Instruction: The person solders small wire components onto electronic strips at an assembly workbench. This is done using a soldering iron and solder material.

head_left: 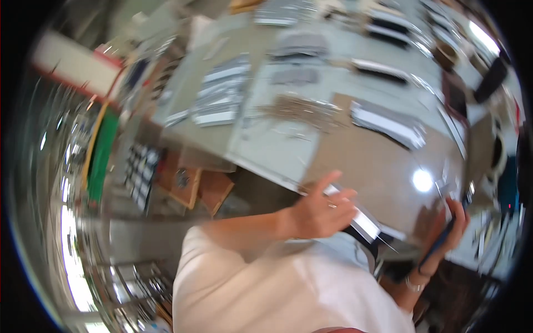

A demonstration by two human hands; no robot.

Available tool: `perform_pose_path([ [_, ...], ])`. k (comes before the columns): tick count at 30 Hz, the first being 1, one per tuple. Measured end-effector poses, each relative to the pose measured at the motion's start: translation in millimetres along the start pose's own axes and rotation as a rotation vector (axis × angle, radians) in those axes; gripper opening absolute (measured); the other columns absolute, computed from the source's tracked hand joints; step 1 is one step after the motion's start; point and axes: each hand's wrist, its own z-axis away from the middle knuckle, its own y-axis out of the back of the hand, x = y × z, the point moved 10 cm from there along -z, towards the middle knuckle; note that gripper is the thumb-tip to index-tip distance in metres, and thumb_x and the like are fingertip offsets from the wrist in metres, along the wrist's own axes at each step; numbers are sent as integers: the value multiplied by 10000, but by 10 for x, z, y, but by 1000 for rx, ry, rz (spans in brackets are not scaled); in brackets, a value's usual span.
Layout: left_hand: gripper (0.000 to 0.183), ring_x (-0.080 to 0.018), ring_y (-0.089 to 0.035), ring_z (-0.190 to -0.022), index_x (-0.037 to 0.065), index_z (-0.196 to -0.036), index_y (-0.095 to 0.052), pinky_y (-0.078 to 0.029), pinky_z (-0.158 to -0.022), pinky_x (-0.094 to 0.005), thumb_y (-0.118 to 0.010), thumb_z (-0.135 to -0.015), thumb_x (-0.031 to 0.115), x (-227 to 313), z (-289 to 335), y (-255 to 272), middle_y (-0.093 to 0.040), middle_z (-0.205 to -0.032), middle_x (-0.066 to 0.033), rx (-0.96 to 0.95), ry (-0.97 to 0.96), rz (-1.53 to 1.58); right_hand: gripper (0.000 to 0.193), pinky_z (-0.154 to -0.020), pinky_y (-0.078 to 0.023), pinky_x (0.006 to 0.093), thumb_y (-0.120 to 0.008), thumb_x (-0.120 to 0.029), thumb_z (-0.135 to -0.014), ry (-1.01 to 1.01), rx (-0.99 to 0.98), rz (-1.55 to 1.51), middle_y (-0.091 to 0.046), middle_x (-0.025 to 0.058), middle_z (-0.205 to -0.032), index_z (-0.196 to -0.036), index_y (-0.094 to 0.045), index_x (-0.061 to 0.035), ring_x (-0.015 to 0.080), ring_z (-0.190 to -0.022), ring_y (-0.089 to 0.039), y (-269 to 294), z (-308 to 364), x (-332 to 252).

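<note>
Near the table's front edge, my left hand (pixel 327 212) has its fingers stretched apart over a flat dark piece with a white band (pixel 365 225). Part of that piece is hidden by the hand, and I cannot make out a grip on it. A thin pin-like line sticks out past its lower right end. On the right, the fingers of my right hand (pixel 456 227) are closed around a slim tool with a dark blue handle (pixel 438 244). Its metallic tip points up over the brown board (pixel 366 166); blur hides its exact kind.
A grey folded bundle with a white band (pixel 387 123) lies on the board. Beyond are a heap of thin brown strips (pixel 302 111), grey stacked pieces (pixel 222 91) and more grey bundles (pixel 300 44). Left of the table stand a wooden box (pixel 191 180) and a green panel (pixel 102 152).
</note>
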Motion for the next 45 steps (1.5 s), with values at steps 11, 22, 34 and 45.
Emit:
perform_pose_path([
  [11,40,-222,-657,-907,162,-818,-705,-228,-1117,-569,-730,-792,143,-1496,-1313,61,-675,-835,3,77,130,44,327,-723,-496,281,-655,107,-795,25,9,16,-702,151,-915,-1080,-639,-52,219,-775,-638,-77,-100,-294],
  [22,82,-201,-643,-970,178,-872,-731,-256,-1099,-553,-744,-814,236,-2474,-1831,-894,-698,-905,21,57,32,-301,317,-826,-462,336,-655,110,-763,33,-28,102,-711,100,-777,-1038,-635,-48,212,-728,-691,-85,-174,-374],
  [34,433,-202,-591,-1130,155,-1142,-674,-236,-1121,-539,-801,-745,276,-1427,-1282,-668,-684,-1073,13,-200,49,111,409,-687,-455,261,-694,94,-690,-15,-128,-143,-649,42,-792,-1077,-671,-35,162,-653,-567,-123,-201,-303],
  [45,383,-204,-633,-1085,162,-1145,-676,-253,-1118,-520,-778,-777,196,-1424,-1139,-569,-698,-1093,-29,-108,134,148,399,-854,-454,379,-683,20,-747,107,-416,-21,-681,61,-906,-1125,-605,-81,308,-878,-591,-657,-212,-621],
])
